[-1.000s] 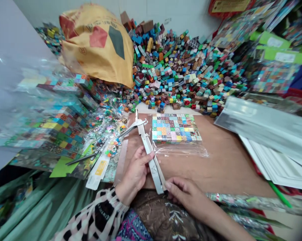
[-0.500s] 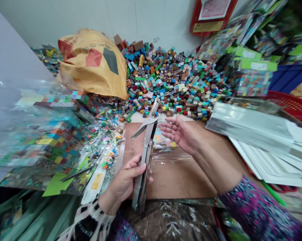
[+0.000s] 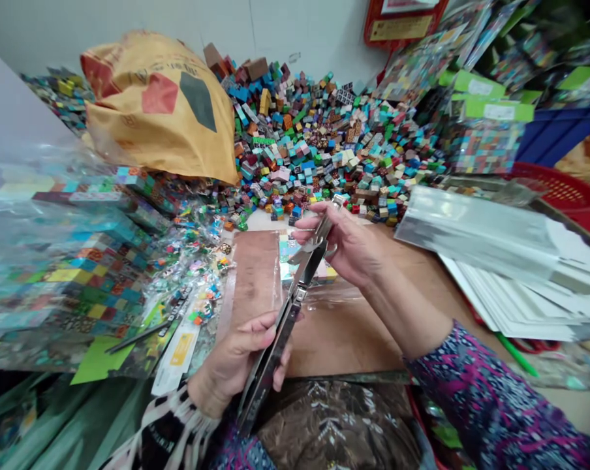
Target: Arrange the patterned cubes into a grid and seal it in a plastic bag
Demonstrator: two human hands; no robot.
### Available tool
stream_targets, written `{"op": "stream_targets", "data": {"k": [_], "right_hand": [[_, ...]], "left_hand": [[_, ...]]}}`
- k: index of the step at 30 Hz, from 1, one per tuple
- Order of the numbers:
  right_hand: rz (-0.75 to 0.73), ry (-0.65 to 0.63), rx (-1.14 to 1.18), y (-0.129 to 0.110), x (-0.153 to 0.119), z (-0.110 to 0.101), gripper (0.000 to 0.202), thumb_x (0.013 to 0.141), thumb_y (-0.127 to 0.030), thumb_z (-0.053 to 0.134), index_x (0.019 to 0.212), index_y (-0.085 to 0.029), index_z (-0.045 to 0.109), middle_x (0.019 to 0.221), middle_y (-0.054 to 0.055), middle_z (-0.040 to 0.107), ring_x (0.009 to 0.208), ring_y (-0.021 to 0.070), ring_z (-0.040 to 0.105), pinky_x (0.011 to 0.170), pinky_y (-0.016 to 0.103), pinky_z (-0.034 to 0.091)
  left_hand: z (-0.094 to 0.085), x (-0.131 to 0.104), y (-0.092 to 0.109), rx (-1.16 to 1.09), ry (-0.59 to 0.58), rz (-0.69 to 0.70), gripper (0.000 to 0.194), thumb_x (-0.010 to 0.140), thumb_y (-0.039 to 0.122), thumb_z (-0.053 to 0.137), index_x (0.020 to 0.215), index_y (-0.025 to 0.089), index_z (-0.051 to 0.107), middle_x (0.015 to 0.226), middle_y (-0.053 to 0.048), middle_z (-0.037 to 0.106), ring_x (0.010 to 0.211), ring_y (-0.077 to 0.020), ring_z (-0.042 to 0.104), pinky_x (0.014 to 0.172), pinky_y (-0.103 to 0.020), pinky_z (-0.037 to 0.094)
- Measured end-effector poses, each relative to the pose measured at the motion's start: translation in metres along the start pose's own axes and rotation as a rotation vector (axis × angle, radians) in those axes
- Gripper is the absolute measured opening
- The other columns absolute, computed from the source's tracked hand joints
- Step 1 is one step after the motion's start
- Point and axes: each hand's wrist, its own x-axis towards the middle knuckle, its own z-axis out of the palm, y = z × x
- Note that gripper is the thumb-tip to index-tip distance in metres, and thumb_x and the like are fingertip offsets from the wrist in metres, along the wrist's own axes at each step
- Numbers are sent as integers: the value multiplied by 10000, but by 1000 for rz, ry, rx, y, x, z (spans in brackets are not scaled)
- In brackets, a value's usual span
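Observation:
A long metal stapler-like tool point(image 3: 299, 294) is held slantwise over the brown board. My left hand point(image 3: 248, 352) is wrapped round its lower part, thumb on top. At its upper end, my right hand point(image 3: 344, 241) has closed round the narrow head and the lever, with fingers behind the metal. Beneath the tool and my right hand lies a clear plastic bag of coloured blocks point(image 3: 289, 247), partly covered by them. The bag rests on the brown cardboard point(image 3: 354, 339).
A heap of small coloured bricks point(image 3: 314, 143) fills the back beside a yellow sack point(image 3: 153, 111). Bagged block sets point(image 3: 94, 274) stand at left. White cards point(image 3: 510, 294) and clear bags point(image 3: 476, 235) lie at right, near a red basket point(image 3: 554, 186).
My right hand has moved onto the tool's upper end and taken hold of it. The tool has tilted further to the right. The view has shifted slightly.

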Motion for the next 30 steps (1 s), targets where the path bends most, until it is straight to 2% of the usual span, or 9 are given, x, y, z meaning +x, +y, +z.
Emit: {"op": "stream_targets", "data": {"k": [6, 10, 13, 15, 19, 24, 30], "right_hand": [[-52, 4, -175, 7, 2, 0, 443, 878, -656, 573, 1071, -262, 515, 786, -19, 714, 694, 163, 703, 708, 339, 560], [-126, 125, -246, 17, 4, 0, 435, 880, -665, 551, 1048, -264, 526, 678, -43, 603, 593, 149, 611, 546, 280, 474], [-191, 216, -311, 21, 3, 3, 387, 910, -641, 528, 978, -260, 535, 690, -38, 576, 565, 127, 542, 540, 269, 444], [-227, 217, -362, 20, 2, 5, 394, 926, -654, 496, 964, -262, 519, 704, -37, 570, 573, 122, 528, 570, 271, 453], [-292, 131, -551, 15, -2, 9, 410, 939, -666, 460, 990, -262, 508, 715, -35, 539, 602, 131, 516, 593, 278, 453], [-370, 69, -752, 8, -11, 15, 348, 998, -581, 398, 1034, -255, 515, 745, -21, 534, 687, 157, 546, 666, 308, 461], [-496, -231, -981, 0, -23, 28, 241, 1026, -429, 385, 1126, -265, 531, 812, -20, 566, 690, 149, 557, 686, 311, 455]], "left_hand": [[7, -2, 4, -102, -88, -30, 390, 871, 297, 660, 1225, 134, 645, 746, -49, 688, 527, -169, 692, 449, -226, 562], [10, -6, 7, -167, -147, -22, 368, 901, 284, 593, 1232, 135, 652, 788, -56, 697, 554, -186, 712, 472, -266, 599], [11, -11, 12, -177, -152, -2, 342, 949, 296, 514, 1219, 144, 658, 819, -61, 698, 535, -169, 701, 444, -245, 584], [11, -14, 15, -186, -153, -18, 344, 974, 332, 484, 1212, 156, 658, 816, -55, 695, 501, -146, 675, 419, -229, 568], [9, -19, 19, -169, -60, -151, 355, 991, 385, 474, 1199, 160, 654, 776, -38, 671, 458, -110, 624, 384, -191, 531], [6, -22, 21, -60, 84, -247, 361, 963, 431, 522, 1107, 132, 664, 715, -19, 631, 388, -96, 561, 325, -173, 453], [16, -10, 25, 41, 169, -307, 369, 884, 468, 640, 842, 103, 677, 619, -12, 589, 383, -77, 515, 341, -166, 422]]}}
